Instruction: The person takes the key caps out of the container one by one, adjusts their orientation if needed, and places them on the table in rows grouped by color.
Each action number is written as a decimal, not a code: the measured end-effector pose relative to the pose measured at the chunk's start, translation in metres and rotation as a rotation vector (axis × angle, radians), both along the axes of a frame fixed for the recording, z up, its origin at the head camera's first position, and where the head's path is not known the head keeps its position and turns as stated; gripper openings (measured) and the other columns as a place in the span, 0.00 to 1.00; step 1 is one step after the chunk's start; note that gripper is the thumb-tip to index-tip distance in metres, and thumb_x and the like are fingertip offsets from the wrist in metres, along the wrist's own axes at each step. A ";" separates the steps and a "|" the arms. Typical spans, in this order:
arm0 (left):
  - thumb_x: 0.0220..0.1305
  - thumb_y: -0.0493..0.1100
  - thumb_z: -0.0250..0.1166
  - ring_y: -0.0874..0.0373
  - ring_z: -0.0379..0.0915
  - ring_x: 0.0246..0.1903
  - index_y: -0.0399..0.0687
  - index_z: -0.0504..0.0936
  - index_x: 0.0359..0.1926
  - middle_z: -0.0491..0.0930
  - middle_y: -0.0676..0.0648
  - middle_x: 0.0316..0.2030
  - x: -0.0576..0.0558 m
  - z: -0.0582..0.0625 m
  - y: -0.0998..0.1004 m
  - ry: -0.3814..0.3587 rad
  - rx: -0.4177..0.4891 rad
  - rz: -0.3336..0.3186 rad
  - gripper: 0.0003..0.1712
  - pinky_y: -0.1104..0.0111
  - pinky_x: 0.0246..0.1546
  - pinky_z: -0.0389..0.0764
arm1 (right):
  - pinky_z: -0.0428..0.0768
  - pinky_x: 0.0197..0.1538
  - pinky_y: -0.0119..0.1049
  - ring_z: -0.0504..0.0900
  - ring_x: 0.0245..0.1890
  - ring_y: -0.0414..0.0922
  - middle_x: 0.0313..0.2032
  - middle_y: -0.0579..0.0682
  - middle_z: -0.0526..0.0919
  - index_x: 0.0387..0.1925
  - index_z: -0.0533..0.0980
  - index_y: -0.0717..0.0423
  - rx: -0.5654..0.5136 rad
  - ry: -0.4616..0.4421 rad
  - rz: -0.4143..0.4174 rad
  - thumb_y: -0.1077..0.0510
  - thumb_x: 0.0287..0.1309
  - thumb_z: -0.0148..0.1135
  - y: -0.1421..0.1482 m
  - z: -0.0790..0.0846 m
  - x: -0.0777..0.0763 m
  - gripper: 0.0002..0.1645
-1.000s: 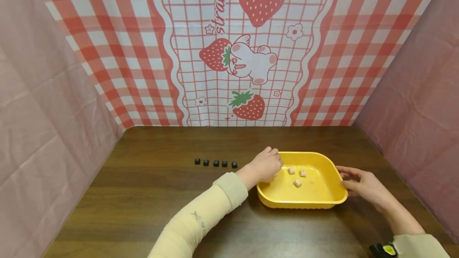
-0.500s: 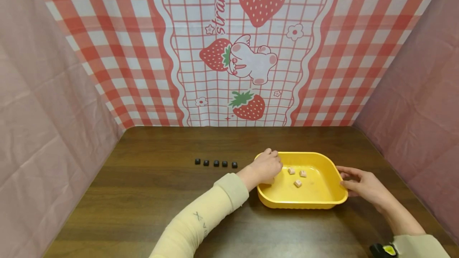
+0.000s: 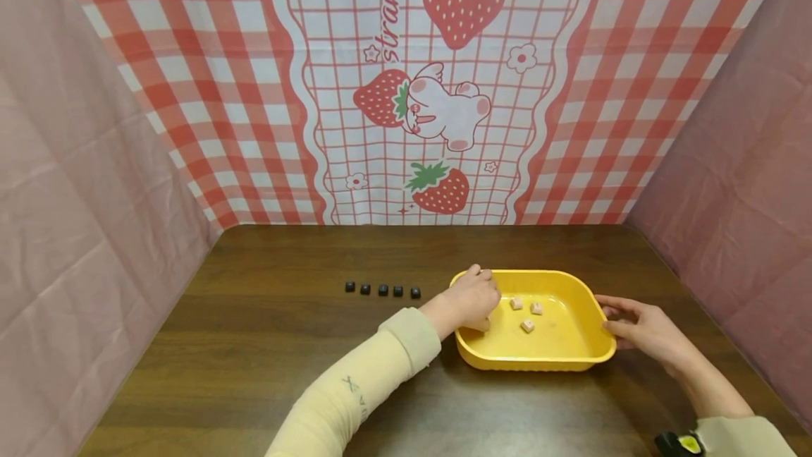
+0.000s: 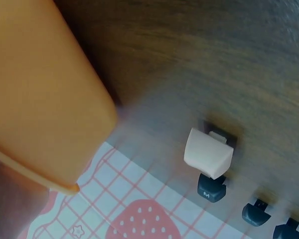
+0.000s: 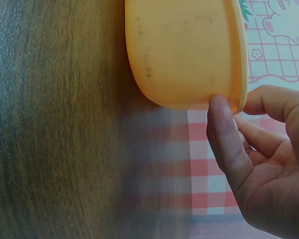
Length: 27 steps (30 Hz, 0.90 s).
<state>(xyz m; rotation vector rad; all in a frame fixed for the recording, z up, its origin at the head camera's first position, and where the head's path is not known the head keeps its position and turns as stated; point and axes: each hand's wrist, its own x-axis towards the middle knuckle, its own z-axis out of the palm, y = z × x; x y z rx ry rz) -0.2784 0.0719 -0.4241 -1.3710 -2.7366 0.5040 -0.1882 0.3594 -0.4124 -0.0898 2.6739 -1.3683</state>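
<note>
A shallow yellow plastic tray (image 3: 536,364) sits on the table with three pale pink keycaps (image 3: 527,326) in its middle. My left hand (image 3: 471,296) reaches over the tray's left rim, fingers bent down inside. Its fingertips are hidden, and I cannot tell whether they hold anything. At the tray's right end my right hand (image 3: 647,326) grips the rim; in the right wrist view the thumb (image 5: 224,134) lies on the outer wall, with fingers at the rim. Another pale keycap (image 4: 208,153) rests on the table beside a black keycap (image 4: 212,188) in the left wrist view.
Several black keycaps (image 3: 383,290) form a row on the dark wooden table (image 3: 254,351), left of the tray. A strawberry-patterned checked cloth (image 3: 438,118) hangs behind the table, and pink cloth (image 3: 729,161) walls stand at both sides.
My left hand has shifted very slightly inside the tray, and more of its thumb shows. The right hand, the tray and the keycaps stay where they were.
</note>
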 end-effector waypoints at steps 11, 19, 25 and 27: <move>0.52 0.60 0.64 0.60 0.59 0.43 0.58 0.80 0.43 0.76 0.58 0.43 0.002 0.021 -0.012 0.012 0.072 0.002 0.19 0.66 0.45 0.56 | 0.82 0.34 0.37 0.78 0.33 0.35 0.45 0.63 0.73 0.63 0.60 0.73 0.012 -0.001 0.001 0.60 0.59 0.61 -0.001 0.000 0.000 0.36; 0.52 0.57 0.63 0.59 0.60 0.42 0.57 0.79 0.39 0.76 0.57 0.41 0.006 0.037 -0.025 0.051 0.116 -0.009 0.16 0.65 0.44 0.58 | 0.82 0.34 0.37 0.79 0.33 0.36 0.46 0.64 0.73 0.63 0.60 0.74 0.003 -0.006 0.000 0.60 0.58 0.61 0.000 0.000 0.000 0.36; 0.52 0.56 0.63 0.59 0.60 0.42 0.55 0.79 0.41 0.76 0.56 0.40 0.009 0.048 -0.038 0.080 0.143 -0.015 0.17 0.65 0.44 0.58 | 0.82 0.34 0.38 0.79 0.33 0.37 0.46 0.65 0.73 0.63 0.59 0.74 -0.008 -0.012 0.003 0.60 0.58 0.61 0.000 0.000 0.000 0.37; 0.52 0.56 0.63 0.58 0.60 0.41 0.55 0.80 0.40 0.76 0.56 0.39 0.010 0.051 -0.043 0.089 0.154 -0.017 0.17 0.65 0.44 0.59 | 0.82 0.34 0.38 0.80 0.34 0.36 0.47 0.66 0.73 0.63 0.59 0.75 -0.005 -0.012 0.004 0.61 0.58 0.61 0.000 0.001 0.000 0.37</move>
